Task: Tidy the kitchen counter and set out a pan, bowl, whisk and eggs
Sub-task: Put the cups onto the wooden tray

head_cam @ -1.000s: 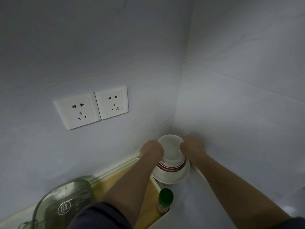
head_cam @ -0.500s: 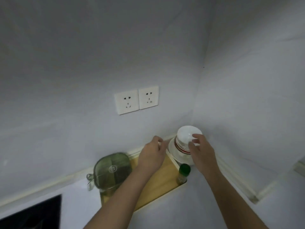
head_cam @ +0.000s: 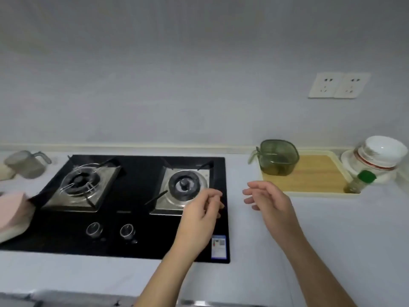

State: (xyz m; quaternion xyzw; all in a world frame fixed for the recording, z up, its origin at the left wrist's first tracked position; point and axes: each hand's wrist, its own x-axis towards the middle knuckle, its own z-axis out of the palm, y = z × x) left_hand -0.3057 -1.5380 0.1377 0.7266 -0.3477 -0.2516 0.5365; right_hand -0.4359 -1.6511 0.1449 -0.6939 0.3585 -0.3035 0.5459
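A stack of white bowls [head_cam: 381, 154], the lower one with a red band, stands on a white plate in the far right corner of the counter. My left hand [head_cam: 200, 212] hovers over the right edge of the black gas hob [head_cam: 124, 220], fingers loosely curled and holding nothing. My right hand [head_cam: 269, 201] hangs above the white counter just right of the hob, fingers relaxed and empty. Both hands are well left of the bowls. No pan, whisk or eggs are in view.
A wooden tray [head_cam: 314, 176] holds a green lidded container [head_cam: 277, 159] and a green-capped spice bottle [head_cam: 359, 181]. A clear measuring jug [head_cam: 26, 163] stands far left, a pink cloth [head_cam: 11, 209] lies at the left edge. Two wall sockets [head_cam: 338, 85] sit above the tray.
Both hands let go of the bowl stack and drew back to the left. My view swung left from the corner, bringing the gas hob into sight.
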